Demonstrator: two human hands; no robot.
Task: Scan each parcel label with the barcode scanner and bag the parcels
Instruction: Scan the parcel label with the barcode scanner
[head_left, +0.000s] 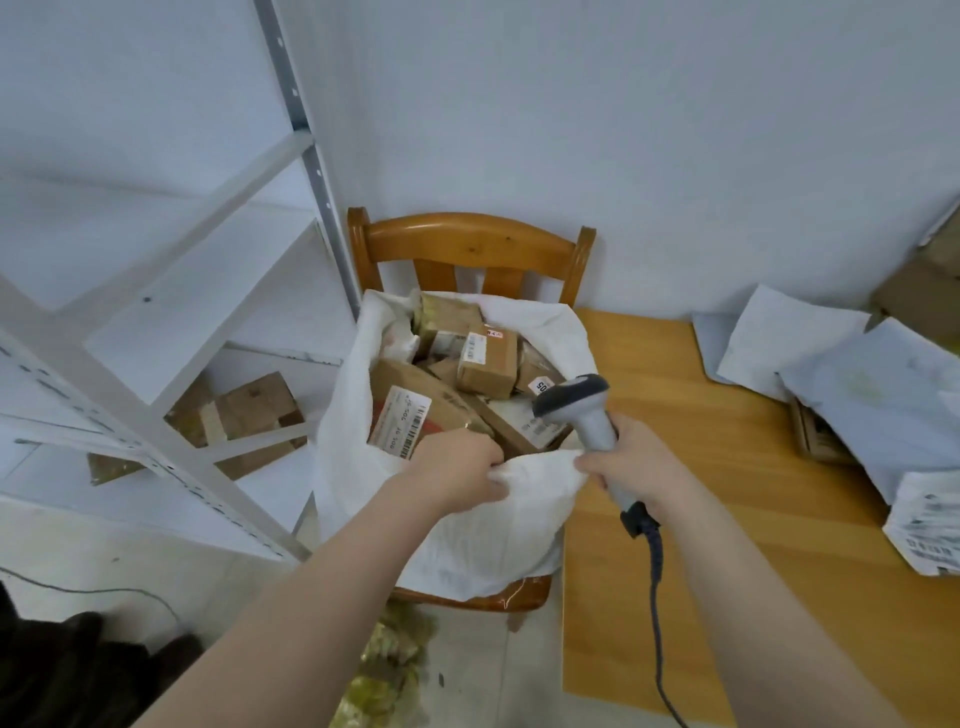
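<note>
A large white woven bag (483, 530) stands open on a wooden chair (467, 241), filled with several brown cardboard parcels (488, 361) bearing white barcode labels (400, 421). My left hand (457, 470) grips the bag's near rim. My right hand (631, 460) holds the grey barcode scanner (582, 402) by its handle and also pinches the bag's rim beside the left hand. The scanner's head points left over the bag. Its dark cable (655, 597) hangs down toward the floor.
A wooden table (727, 519) stands right of the chair, with white mailer parcels (852, 384) and a labelled packet (930, 525) piled at its right side. White metal shelving (156, 332) fills the left, with cardboard boxes (244, 410) beneath it. Packing scraps (389, 670) lie on the floor.
</note>
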